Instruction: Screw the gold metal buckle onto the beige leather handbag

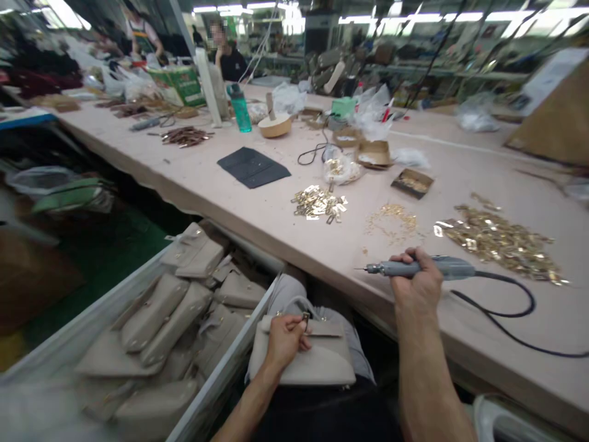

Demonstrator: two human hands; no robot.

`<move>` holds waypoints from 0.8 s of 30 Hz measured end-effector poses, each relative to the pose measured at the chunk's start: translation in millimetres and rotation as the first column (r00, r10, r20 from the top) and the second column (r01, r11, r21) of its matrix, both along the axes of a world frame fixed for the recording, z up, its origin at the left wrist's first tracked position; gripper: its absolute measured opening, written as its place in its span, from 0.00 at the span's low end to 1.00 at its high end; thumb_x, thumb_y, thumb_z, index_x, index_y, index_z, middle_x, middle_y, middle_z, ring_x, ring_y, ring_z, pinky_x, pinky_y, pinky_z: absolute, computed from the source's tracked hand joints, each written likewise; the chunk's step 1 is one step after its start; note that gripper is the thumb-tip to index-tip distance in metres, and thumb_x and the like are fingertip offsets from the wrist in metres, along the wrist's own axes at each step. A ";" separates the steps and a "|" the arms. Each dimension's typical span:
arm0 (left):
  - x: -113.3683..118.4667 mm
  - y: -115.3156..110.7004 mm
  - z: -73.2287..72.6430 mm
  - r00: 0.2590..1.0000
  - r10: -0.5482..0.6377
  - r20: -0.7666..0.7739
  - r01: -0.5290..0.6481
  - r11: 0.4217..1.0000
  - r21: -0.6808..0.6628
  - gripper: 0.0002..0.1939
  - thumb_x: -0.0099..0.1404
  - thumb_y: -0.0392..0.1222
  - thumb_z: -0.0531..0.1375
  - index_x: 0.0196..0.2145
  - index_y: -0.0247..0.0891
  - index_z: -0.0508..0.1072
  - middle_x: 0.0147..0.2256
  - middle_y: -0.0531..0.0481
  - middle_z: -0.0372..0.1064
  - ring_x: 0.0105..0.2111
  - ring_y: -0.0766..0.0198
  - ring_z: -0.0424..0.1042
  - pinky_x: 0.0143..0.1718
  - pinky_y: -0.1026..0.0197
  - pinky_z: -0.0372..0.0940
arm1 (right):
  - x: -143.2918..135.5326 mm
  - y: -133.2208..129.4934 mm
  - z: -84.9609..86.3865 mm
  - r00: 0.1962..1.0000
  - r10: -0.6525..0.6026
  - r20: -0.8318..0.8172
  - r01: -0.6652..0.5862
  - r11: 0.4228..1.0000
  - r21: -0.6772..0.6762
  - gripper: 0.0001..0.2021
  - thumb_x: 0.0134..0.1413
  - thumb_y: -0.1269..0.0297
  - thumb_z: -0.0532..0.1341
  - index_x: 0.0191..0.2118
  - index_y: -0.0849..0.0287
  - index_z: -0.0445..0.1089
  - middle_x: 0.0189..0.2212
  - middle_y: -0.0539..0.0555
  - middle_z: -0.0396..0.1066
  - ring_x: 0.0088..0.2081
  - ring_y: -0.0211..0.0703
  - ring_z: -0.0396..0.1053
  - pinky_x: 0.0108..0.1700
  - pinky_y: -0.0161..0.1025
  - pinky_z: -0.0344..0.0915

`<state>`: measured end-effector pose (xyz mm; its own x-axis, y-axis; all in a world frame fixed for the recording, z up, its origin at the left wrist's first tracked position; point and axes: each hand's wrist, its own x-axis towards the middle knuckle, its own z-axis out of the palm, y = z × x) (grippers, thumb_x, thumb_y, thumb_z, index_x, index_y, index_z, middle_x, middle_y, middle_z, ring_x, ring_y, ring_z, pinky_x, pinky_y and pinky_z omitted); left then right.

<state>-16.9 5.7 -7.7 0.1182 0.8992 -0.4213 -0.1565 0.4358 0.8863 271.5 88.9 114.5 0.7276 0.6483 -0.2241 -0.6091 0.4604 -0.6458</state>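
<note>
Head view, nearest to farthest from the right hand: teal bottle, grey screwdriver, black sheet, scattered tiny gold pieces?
1. Grey screwdriver: held in the right hand.
2. Tiny gold pieces: on the table just beyond the hand.
3. Black sheet: well to the left, farther back.
4. Teal bottle: left, behind the sheet.

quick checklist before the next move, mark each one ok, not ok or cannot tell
1. Beige smooth-sided handbag supported: ok, it rests on the person's lap.
2. Small shiny metal fitting held: ok, at the fingertips of the left hand, by the bag's top.
3. Fitting seated squarely on the bag: cannot tell, the fingers partly hide it.
4. Grey cylindrical power screwdriver gripped: ok, in the right hand.
5. Thin metal bit at the fitting: not ok, it is over the pinkish-beige table, apart from the bag.
6. Black cord clear of the bag: ok, it loops behind the screwdriver.
</note>
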 end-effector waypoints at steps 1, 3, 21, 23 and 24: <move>0.6 -0.4 -0.7 1.000 0.008 0.002 -0.008 1.000 -0.012 0.22 0.53 0.54 0.72 0.32 0.30 0.76 0.26 0.41 0.79 0.14 0.64 0.73 0.14 0.67 0.67 | -11.7 -6.7 0.3 0.999 0.046 0.020 -0.046 0.999 0.003 0.10 0.51 0.75 0.67 0.35 0.60 0.65 0.32 0.46 0.66 0.25 0.28 0.63 0.31 0.31 0.72; 1.0 -1.3 -3.3 1.000 0.023 0.003 -0.023 0.999 -0.033 0.22 0.54 0.55 0.71 0.32 0.30 0.76 0.26 0.41 0.79 0.15 0.63 0.74 0.14 0.67 0.67 | -36.9 -19.3 0.3 0.991 0.127 0.043 -0.126 0.992 -0.017 0.11 0.50 0.75 0.68 0.35 0.60 0.65 0.32 0.46 0.66 0.25 0.29 0.63 0.31 0.32 0.72; -1.7 -10.3 -2.5 0.999 0.044 -0.003 -0.044 0.999 -0.022 0.18 0.59 0.52 0.69 0.33 0.30 0.78 0.28 0.41 0.80 0.16 0.64 0.75 0.15 0.68 0.68 | -144.1 -44.2 -42.6 0.964 0.219 0.149 -0.181 0.955 -0.234 0.19 0.39 0.66 0.78 0.32 0.61 0.69 0.29 0.49 0.72 0.24 0.32 0.65 0.28 0.34 0.72; -1.9 -10.9 -1.9 0.999 0.048 -0.002 -0.048 0.999 -0.022 0.18 0.59 0.51 0.69 0.34 0.30 0.77 0.28 0.41 0.80 0.15 0.64 0.74 0.15 0.68 0.68 | -144.9 -43.7 -44.4 0.966 0.214 0.147 -0.176 0.956 -0.236 0.19 0.38 0.67 0.78 0.33 0.61 0.69 0.28 0.49 0.72 0.24 0.32 0.65 0.28 0.34 0.72; -2.1 -11.3 -1.9 0.999 0.047 0.000 -0.047 0.999 -0.022 0.18 0.59 0.51 0.68 0.35 0.30 0.77 0.28 0.41 0.80 0.16 0.64 0.75 0.15 0.67 0.68 | -145.0 -43.5 -45.4 0.966 0.214 0.145 -0.176 0.956 -0.236 0.19 0.38 0.67 0.78 0.33 0.62 0.69 0.28 0.49 0.72 0.24 0.32 0.65 0.28 0.33 0.72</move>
